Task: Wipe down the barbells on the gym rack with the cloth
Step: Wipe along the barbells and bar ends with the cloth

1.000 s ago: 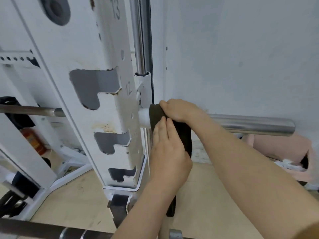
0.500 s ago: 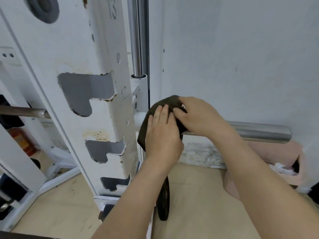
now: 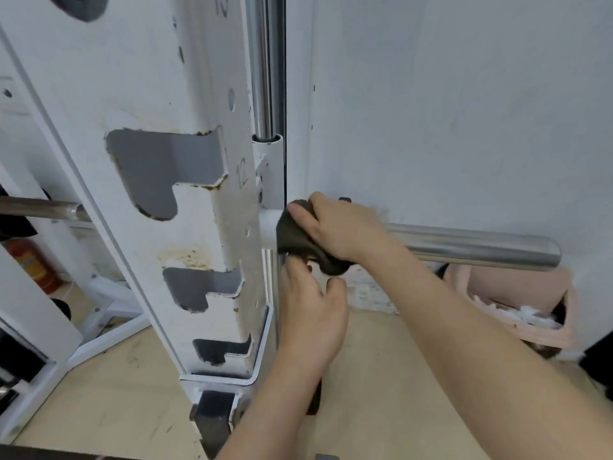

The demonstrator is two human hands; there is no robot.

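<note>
The barbell [image 3: 471,249] lay horizontally, free end pointing to frame right. The right hand [image 3: 335,227] pressed the cloth [image 3: 292,237] around it (near the rack [image 3: 185,200]); the left hand [image 3: 311,313] pinched the cloth's lower edge.

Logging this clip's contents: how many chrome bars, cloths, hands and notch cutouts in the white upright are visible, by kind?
Chrome bars: 3, horizontal sleeve, vertical guide rod, bar at left
Cloths: 1, dark cloth
Hands: 2, right hand, left hand
Notch cutouts: 3, top, middle, bottom
Total: 9
</note>
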